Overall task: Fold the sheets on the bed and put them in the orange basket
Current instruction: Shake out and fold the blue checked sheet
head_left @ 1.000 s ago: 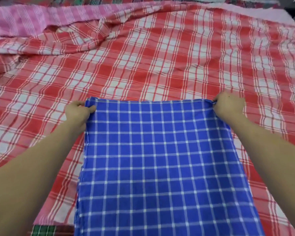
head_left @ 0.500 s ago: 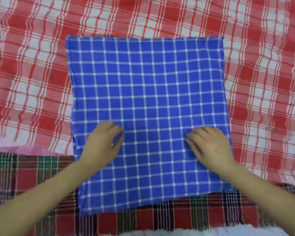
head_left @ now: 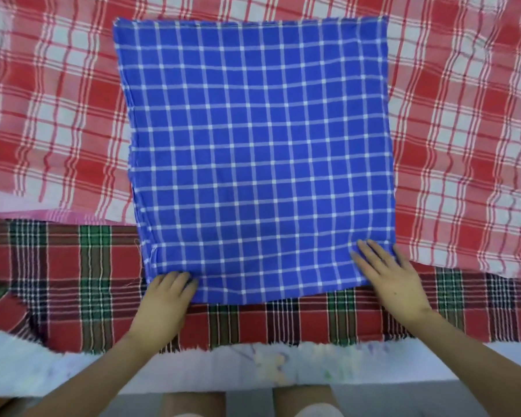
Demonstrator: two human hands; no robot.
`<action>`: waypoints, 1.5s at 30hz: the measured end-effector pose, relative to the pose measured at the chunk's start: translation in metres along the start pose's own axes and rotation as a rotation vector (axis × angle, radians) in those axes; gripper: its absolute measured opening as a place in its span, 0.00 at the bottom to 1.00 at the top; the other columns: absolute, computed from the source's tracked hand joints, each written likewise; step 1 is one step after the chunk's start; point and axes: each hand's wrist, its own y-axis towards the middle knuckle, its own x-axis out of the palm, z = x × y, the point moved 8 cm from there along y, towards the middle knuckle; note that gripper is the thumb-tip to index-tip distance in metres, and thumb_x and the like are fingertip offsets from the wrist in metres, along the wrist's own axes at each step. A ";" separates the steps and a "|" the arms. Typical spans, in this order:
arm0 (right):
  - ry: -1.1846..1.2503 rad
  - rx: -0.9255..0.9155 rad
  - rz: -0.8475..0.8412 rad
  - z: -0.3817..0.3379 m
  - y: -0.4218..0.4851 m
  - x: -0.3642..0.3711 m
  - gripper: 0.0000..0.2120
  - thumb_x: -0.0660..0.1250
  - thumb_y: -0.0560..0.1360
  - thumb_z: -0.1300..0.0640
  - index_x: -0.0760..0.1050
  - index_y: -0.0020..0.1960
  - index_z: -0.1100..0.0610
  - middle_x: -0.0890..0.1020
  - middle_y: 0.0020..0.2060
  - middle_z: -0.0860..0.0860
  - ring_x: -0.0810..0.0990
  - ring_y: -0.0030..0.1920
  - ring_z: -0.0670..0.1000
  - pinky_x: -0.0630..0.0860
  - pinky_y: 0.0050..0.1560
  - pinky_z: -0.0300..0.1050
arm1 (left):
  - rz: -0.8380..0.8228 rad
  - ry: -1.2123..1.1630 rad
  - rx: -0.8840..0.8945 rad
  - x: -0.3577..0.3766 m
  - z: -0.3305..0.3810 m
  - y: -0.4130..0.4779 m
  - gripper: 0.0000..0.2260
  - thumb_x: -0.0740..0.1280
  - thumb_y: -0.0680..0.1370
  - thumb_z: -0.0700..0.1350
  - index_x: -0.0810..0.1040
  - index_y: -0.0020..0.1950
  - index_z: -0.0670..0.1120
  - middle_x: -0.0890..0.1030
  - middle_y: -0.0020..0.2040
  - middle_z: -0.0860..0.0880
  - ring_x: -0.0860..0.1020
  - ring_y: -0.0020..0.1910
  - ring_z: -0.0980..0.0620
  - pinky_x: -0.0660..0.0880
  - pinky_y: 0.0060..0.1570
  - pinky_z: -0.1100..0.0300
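Folding is the step in hand: the blue sheet lies flat on the red sheet, left hand curled at its 7 o'clock corner (grip cannot be told), right hand flat and released at 5 o'clock; the next move probably calls for grasping both corners and carrying them toward 12 o'clock.

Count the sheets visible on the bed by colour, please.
Blue-and-white checked sheet: 1
Red-and-white checked sheet: 1
Red-and-green plaid sheet: 1
Pink sheet, only an edge showing: 1
Total: 4
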 end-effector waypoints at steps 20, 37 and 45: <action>1.016 0.649 0.678 0.173 0.238 -0.184 0.07 0.57 0.81 0.55 0.73 0.53 0.54 0.78 0.41 0.48 0.78 0.40 0.43 0.75 0.43 0.42 | 0.748 -1.024 -0.772 -0.196 -0.224 0.184 0.07 0.64 0.79 0.48 0.76 0.42 0.48 0.79 0.37 0.52 0.77 0.39 0.53 0.77 0.45 0.53; 0.365 0.952 0.680 0.174 0.275 -0.137 0.20 0.53 0.81 0.50 0.66 0.68 0.61 0.76 0.59 0.62 0.74 0.56 0.63 0.69 0.50 0.54 | 0.753 -0.153 -0.872 -0.190 -0.212 0.264 0.25 0.65 0.75 0.46 0.65 0.69 0.39 0.69 0.66 0.34 0.67 0.65 0.34 0.59 0.64 0.40; 0.656 1.171 0.505 0.136 0.191 -0.062 0.30 0.52 0.75 0.38 0.72 0.60 0.62 0.80 0.50 0.61 0.78 0.50 0.64 0.69 0.44 0.50 | 0.318 -0.046 -0.185 -0.088 0.016 0.325 0.23 0.52 0.80 0.57 0.65 0.73 0.54 0.61 0.75 0.45 0.55 0.75 0.39 0.48 0.69 0.33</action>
